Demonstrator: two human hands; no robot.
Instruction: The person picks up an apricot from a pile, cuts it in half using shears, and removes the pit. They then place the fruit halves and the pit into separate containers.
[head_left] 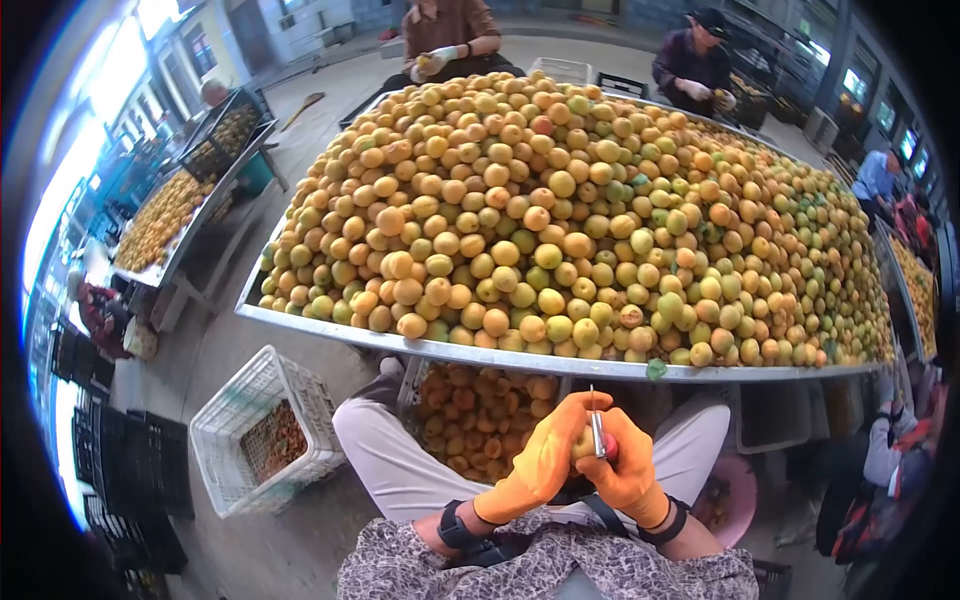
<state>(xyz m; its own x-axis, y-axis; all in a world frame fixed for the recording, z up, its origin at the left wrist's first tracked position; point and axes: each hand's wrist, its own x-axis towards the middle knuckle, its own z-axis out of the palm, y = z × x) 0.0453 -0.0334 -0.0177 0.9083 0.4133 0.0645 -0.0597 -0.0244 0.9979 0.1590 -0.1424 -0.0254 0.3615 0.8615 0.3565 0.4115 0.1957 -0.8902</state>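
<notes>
Both my hands wear orange gloves and meet above my lap at the lower middle. My left hand (540,455) is closed around a yellowish fruit (582,445), which shows only in part between the hands. In my right hand (628,470) is a small knife (598,435) with a red part at its handle, its blade pointing up beside the fruit. Just beyond my hands, a metal-edged table (480,354) bears a big heap of yellow-orange fruit (560,220). Below its edge, a crate of halved fruit (480,415) sits between my knees.
A white crate (235,440) holding pits stands at left, near stacked black crates (130,450). A pink basin (735,500) is right of my knee. Across the table are two people (450,35) (695,65) with gloved hands. Another fruit table (175,225) stands far left.
</notes>
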